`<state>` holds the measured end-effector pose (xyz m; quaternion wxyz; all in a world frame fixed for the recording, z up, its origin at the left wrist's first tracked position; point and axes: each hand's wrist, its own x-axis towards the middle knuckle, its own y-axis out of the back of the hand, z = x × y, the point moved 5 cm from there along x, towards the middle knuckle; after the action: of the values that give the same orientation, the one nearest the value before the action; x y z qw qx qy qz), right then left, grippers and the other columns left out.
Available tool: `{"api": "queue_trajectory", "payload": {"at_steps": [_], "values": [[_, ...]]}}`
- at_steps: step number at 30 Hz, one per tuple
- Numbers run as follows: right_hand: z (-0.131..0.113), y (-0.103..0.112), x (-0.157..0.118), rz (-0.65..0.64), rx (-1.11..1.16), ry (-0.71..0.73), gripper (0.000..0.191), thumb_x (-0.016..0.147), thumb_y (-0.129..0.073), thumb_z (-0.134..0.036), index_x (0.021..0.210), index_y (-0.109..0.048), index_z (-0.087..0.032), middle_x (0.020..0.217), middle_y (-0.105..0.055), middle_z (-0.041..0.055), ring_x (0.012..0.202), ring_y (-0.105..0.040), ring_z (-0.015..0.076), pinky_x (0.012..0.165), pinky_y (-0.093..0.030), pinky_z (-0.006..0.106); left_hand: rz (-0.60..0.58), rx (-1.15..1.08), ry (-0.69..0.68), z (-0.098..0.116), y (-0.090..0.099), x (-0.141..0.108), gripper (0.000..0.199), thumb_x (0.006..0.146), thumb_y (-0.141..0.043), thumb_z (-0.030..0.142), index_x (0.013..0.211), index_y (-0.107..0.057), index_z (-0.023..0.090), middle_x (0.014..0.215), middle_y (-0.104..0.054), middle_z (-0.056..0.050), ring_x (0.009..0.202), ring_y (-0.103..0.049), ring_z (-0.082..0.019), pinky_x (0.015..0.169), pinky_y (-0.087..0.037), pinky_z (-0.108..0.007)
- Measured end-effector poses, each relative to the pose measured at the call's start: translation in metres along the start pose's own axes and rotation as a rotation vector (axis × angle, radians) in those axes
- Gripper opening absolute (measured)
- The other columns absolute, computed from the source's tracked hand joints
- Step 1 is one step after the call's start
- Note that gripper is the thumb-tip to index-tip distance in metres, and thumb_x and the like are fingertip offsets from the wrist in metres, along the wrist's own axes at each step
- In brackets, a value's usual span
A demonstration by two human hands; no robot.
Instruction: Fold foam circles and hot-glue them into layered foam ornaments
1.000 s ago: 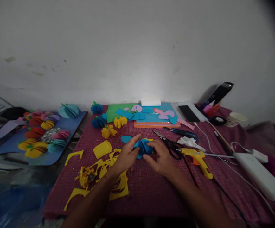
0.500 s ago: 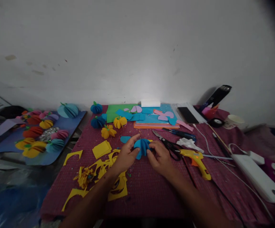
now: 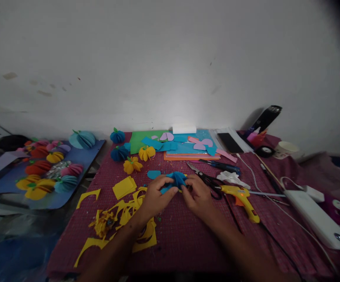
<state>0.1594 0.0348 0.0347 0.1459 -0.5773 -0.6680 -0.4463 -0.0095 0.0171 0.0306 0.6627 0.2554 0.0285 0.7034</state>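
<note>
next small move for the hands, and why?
I'd probably have the right hand gently spread the folds while the left hand steadies the blue paper piece. Both hands are on it, and its folds look bunched between them, whereas the yellow paper pumpkin on the table is fanned out.

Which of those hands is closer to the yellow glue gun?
Right. The right hand is just left of the yellow glue gun; the left hand is farther left, across the blue folded piece.
</note>
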Motion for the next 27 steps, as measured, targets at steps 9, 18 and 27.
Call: {"api": "queue_trajectory", "payload": {"at_steps": [9,18,27], "values": [[-0.007,0.0,0.0,0.008,-0.053,0.092,0.019,0.088,-0.06,-0.008,0.101,-0.058,-0.022,0.098,-0.064,0.009,0.097,-0.063,0.0225,0.083,-0.055,0.038,0.01,-0.002,0.018,0.002,-0.002,-0.001,0.007,0.082,-0.068,0.024,0.084,-0.063,0.019,0.084,-0.061,-0.001,0.08,-0.057,-0.016,0.076,-0.045,-0.028],[-0.005,0.002,0.001,0.014,-0.06,0.048,0.014,0.09,-0.06,-0.012,0.1,-0.06,-0.021,0.098,-0.067,0.0095,0.097,-0.064,0.0231,0.085,-0.055,0.04,0.098,-0.016,-0.029,0.0,0.005,0.0,0.011,0.09,-0.059,0.026,0.083,-0.065,0.019,0.087,-0.064,-0.002,0.081,-0.06,-0.015,0.077,-0.047,-0.027],[-0.008,0.004,0.003,0.025,-0.08,0.041,0.007,0.091,-0.06,-0.014,0.09,-0.062,-0.02,0.097,-0.068,0.01,0.096,-0.066,0.0227,0.083,-0.056,0.039,0.171,0.022,-0.027,0.001,0.009,0.0,0.014,0.087,-0.063,0.027,0.076,-0.065,0.02,0.085,-0.067,-0.003,0.091,-0.064,-0.018,0.084,-0.048,-0.029]]}}
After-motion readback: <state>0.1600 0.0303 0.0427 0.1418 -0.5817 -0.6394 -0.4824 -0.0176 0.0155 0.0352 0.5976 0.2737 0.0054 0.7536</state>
